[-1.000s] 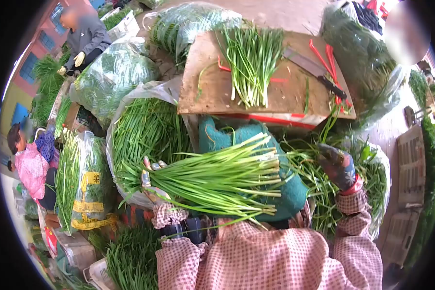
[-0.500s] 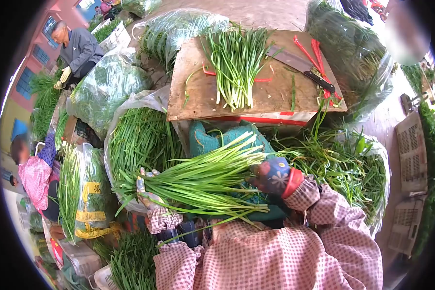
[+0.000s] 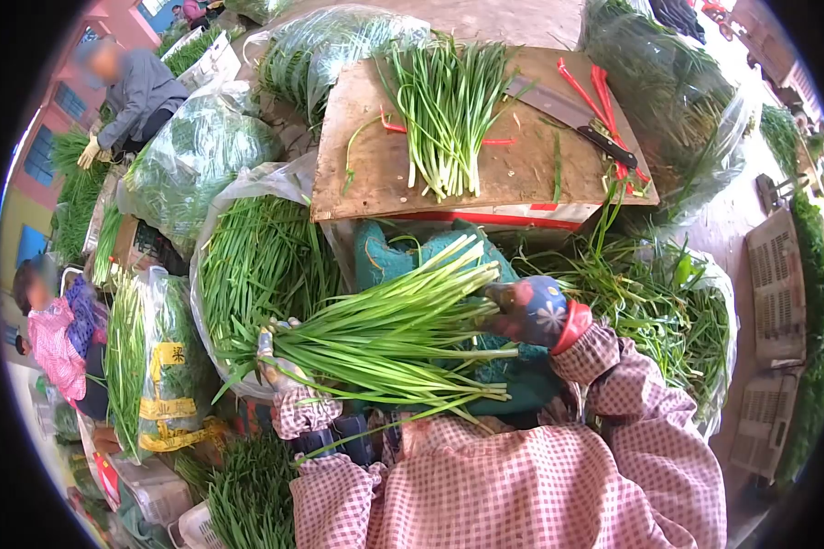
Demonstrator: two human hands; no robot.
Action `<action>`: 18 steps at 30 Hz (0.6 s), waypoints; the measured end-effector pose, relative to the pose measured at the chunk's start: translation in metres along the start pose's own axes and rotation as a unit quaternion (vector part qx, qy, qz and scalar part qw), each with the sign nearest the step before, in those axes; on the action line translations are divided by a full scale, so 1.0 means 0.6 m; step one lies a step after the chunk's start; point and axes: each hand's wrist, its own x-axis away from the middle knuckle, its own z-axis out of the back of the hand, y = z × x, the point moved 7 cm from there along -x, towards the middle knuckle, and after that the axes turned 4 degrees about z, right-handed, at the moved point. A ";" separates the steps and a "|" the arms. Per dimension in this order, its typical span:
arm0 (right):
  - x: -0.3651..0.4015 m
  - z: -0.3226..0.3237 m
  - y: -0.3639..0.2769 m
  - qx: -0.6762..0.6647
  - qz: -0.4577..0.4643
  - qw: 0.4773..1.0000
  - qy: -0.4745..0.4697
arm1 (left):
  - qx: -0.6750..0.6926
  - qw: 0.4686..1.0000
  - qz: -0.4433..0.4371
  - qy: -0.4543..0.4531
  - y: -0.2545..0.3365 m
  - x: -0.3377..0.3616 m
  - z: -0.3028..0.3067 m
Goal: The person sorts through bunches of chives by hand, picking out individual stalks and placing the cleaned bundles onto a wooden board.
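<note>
My left hand [image 3: 282, 362], in a patterned glove, is wrapped round the leafy end of a bunch of garlic chives [image 3: 394, 325] held across my lap. Pale stem ends fan out to the right. There my right hand [image 3: 526, 311], in a blue flowered glove with a red cuff, touches the bunch with curled fingers; what they pinch is hidden. Beyond, a second bunch of garlic chives [image 3: 447, 119] lies on a wooden board [image 3: 362, 174], over a red tie [image 3: 499, 142]. Right of it rests a cleaver [image 3: 558, 107] with a black handle, partly under red strips [image 3: 604, 101].
Plastic bags of chives stand at left [image 3: 265, 247] and at back right [image 3: 659, 110]. Loose greens [image 3: 650, 320] fill a bag on my right. Two people, one in grey [image 3: 142, 96] and one in pink check [image 3: 59, 339], sit at left. White crates [image 3: 778, 284] stand far right.
My right hand has shifted slightly right and up along the stem ends. My left hand keeps its hold on the bunch. The whole view has tilted a little.
</note>
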 end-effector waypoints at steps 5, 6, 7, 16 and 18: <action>-0.029 -0.018 -0.018 -0.053 0.023 0.998 -0.012 | -0.044 0.999 -0.019 -0.009 0.009 -0.004 0.006; -0.032 -0.016 -0.019 -0.047 0.030 0.998 0.006 | -0.035 0.999 -0.014 0.015 0.009 -0.007 0.013; -0.034 -0.015 -0.019 -0.040 0.037 0.998 0.024 | -0.036 0.999 -0.014 0.016 0.010 -0.007 0.014; 0.048 0.018 0.097 0.109 -0.045 0.965 0.233 | -0.005 0.997 -0.002 0.078 0.006 -0.004 0.034; 0.083 0.039 0.167 0.160 -0.176 0.959 0.155 | -0.028 0.999 -0.030 0.025 0.010 0.005 0.011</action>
